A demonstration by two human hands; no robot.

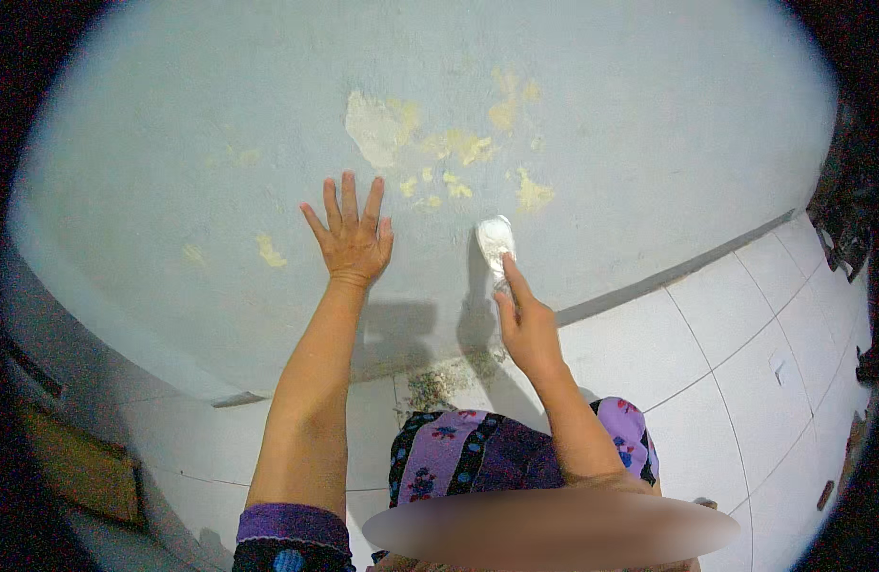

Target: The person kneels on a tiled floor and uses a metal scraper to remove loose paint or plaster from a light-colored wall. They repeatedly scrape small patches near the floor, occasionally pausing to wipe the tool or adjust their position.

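In front of me stands a painted wall (196,136), grey-blue, with paint flaked away in patches. My left hand (353,247) appears to rest flat on it, fingers spread and nothing held. Just above those fingertips is the largest bare patch (373,131), pale grey-white with a yellowish edge. Several smaller yellow patches (475,149) lie to its right. My right hand (532,322) grips a white, spoon-shaped hand tool (496,239), its broad end up and close to the wall. Whether the tool touches the wall I cannot tell. Its handle is mostly hidden by my fingers.
A grey skirting strip (675,270) runs along the wall's foot. White floor tiles (686,350) extend below and right. Dark crumbs or flakes (433,388) lie on the floor at the wall base, before my patterned purple clothing (518,454). A brownish board-like object (82,465) is at lower left.
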